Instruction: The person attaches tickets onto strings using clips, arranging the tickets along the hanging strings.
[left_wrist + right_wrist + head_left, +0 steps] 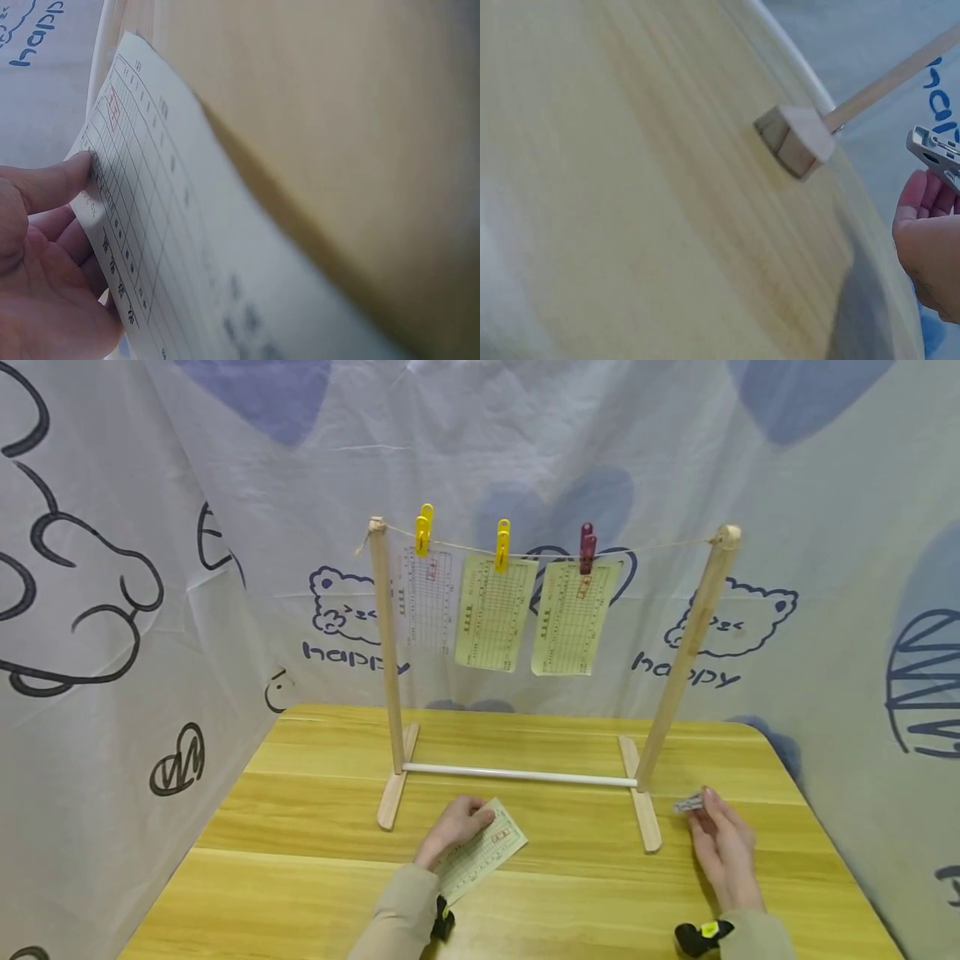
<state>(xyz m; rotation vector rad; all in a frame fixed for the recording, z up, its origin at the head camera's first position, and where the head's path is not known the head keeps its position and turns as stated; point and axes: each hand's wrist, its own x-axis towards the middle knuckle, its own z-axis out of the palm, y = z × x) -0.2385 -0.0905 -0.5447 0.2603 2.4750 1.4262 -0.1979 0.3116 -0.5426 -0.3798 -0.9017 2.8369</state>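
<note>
My left hand (459, 823) pinches the edge of a pale green printed form slip (480, 853) above the table, its thumb on the printed face. In the left wrist view the thumb presses the slip (150, 195) near a small red box. At the right, beyond the stand's foot, my right hand (723, 847) holds a grey clothespin (687, 803) between thumb and fingers. The right wrist view shows that clothespin (936, 156) at the right edge, partly cut off. Both hands are in front of a wooden stand with a string (652, 547).
On the string, yellow clothespins (423, 531) (502, 545) and a dark red clothespin (587, 548) hold one whitish slip (427, 602) and two green slips (495, 614). The stand's posts (388, 652) and white crossbar (517, 774) rise from the wooden table (285, 827). A printed cloth hangs behind.
</note>
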